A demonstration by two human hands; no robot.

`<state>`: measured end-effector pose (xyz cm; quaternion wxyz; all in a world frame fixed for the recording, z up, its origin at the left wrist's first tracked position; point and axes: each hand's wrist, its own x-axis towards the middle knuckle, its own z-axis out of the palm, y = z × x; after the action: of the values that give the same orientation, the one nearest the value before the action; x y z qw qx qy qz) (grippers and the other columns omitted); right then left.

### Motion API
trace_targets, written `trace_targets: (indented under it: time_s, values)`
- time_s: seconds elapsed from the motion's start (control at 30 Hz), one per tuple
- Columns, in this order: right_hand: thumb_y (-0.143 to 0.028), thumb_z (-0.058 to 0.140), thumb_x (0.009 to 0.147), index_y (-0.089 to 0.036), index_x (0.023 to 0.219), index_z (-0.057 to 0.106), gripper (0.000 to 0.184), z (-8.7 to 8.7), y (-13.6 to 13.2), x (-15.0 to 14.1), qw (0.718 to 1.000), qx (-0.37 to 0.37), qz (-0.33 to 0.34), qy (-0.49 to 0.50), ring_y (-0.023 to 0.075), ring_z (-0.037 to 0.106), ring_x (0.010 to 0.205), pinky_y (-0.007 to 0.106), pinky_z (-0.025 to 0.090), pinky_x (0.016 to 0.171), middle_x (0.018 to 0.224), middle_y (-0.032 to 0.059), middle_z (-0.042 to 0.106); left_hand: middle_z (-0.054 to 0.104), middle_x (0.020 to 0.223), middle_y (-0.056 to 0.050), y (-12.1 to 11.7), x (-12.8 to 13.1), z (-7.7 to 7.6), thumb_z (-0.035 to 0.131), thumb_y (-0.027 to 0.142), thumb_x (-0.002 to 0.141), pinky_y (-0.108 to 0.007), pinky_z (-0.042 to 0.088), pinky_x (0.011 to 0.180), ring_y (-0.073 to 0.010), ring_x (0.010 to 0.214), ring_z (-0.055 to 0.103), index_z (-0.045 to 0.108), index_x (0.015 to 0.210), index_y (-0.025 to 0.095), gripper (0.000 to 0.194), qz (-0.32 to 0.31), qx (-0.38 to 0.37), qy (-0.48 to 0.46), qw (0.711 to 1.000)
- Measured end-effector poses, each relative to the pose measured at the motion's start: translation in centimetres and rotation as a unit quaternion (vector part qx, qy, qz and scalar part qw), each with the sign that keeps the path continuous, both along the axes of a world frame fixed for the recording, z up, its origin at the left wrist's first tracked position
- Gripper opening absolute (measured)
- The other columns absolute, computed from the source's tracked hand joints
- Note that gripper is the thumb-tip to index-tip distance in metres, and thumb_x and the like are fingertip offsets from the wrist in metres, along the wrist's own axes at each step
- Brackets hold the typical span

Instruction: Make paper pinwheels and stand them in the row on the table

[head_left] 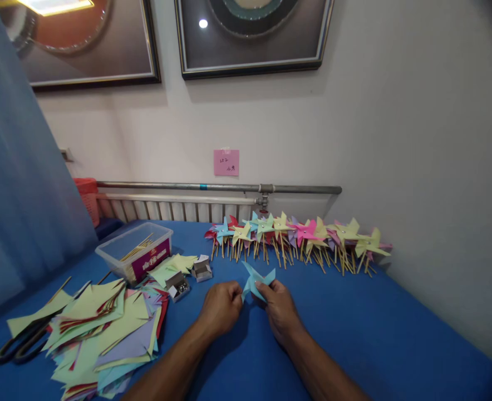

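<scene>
A light blue paper pinwheel (255, 278) with folded blades is pinched between the thumb and fingers of my right hand (283, 312), above the blue tabletop. Close on its left side, my left hand (221, 307) is closed with its fingers curled. A lower blade of the pinwheel meets these fingertips; what they hold, if anything, is hidden. No stick shows on this pinwheel. To the left of my left hand stand two small open boxes, the nearer box (177, 287) with small shiny metal pieces inside, the other box (202, 268) just behind it.
Finished pinwheels on sticks (304, 234) lie in a long row at the back. At left are a heap of coloured cut paper (116, 328), black-handled scissors (24, 340) and a clear plastic tub (116, 245) with sticks. Behind the table run a pipe (166, 186) and a radiator (191, 210).
</scene>
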<state>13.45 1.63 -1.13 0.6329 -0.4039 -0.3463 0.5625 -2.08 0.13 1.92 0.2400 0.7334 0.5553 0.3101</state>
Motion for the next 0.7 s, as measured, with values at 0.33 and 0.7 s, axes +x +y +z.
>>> trace_targets:
  time_s: [0.33,0.7]
  values:
    - [-0.036,0.085,0.063,-0.020,0.079,0.071,0.027,-0.23,0.20,0.06,1.000,0.009,-0.010,0.000,0.0182,0.063,0.064,0.030,0.049,0.067,0.071,0.0002,0.073,0.056,0.062,0.002,-0.34,0.27,0.02,0.054,0.014,0.082,-0.025,0.026,0.061,-0.0128,0.062,0.050,0.064,0.072,0.018,0.014,0.014,0.010,0.033,0.999]
    - [-0.034,0.085,0.062,-0.020,0.077,0.070,0.026,0.09,0.04,0.04,1.000,0.006,-0.015,0.000,0.0220,0.068,0.072,0.032,0.052,0.069,0.076,0.0026,0.074,0.055,0.063,0.002,-0.26,0.51,-0.10,0.055,0.017,0.084,-0.026,0.025,0.061,-0.0125,0.061,0.046,0.062,0.071,0.018,0.015,0.008,0.013,0.036,0.999]
